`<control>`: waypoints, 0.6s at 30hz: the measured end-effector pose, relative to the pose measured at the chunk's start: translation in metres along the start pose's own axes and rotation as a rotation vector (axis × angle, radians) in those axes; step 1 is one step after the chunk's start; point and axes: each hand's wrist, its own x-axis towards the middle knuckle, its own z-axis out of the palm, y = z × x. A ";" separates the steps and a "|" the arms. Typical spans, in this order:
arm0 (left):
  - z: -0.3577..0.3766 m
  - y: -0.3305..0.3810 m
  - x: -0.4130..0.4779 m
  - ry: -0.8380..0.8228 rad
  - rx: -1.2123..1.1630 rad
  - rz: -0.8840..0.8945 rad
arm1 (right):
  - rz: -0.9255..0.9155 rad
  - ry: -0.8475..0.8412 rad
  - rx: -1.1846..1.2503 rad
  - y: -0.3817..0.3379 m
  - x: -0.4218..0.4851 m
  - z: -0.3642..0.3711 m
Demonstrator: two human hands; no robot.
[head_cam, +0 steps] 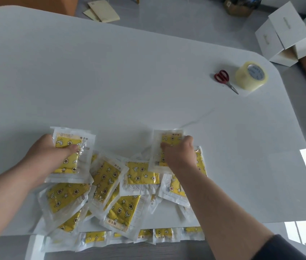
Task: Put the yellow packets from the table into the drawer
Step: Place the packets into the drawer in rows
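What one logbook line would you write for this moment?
left hand: grips left packet | right hand: grips right packet | pile: on table | drawer: open, holds packets

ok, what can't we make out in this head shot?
Head view:
- drawer: cut by the bottom edge, partly under the table; depth unknown.
- pile of packets: overlap hides the count; print too small to read.
- left hand: fingers hidden under its packet.
- tape: label blurred, unreadable.
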 end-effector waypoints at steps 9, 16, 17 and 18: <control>-0.029 0.008 -0.011 -0.005 -0.435 -0.059 | 0.053 -0.141 0.467 -0.016 -0.032 -0.011; -0.052 -0.019 -0.068 -0.184 -0.615 -0.022 | -0.009 -0.223 0.565 -0.003 -0.093 0.007; -0.055 -0.025 -0.075 -0.193 -0.624 -0.023 | -0.023 -0.230 0.565 -0.001 -0.103 0.009; -0.058 -0.032 -0.083 -0.199 -0.634 -0.030 | -0.030 -0.235 0.566 0.002 -0.115 0.011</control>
